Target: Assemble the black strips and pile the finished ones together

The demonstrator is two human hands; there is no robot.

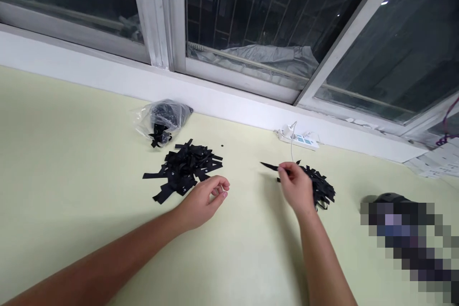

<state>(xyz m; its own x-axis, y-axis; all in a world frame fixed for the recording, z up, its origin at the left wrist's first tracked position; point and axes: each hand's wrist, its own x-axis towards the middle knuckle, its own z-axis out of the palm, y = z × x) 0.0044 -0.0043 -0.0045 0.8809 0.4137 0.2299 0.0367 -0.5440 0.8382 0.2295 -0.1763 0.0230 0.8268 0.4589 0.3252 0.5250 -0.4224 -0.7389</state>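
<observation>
One black strip (271,167) was pinched in the right hand (297,187), near the smaller pile (322,187) on the counter (247,239); the left hand (203,202), loosely curled but not closed, was beside the larger pile (184,165).

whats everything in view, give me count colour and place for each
Strip piles: 2, black, table's left and right
Held strip: 1, black, between piles
Plastic bag: 1, clear, behind left pile
Power strip: 1, white, behind right pile
Cable: 1, white, at power strip
Table: 1, pale green, below
Windows: several, dark, behind
Pixelated item: 1, dark, right
Cord: 1, purple, right edge
Left hand: 1, bare, beside left pile
Right hand: 1, bare, gripping strip
</observation>
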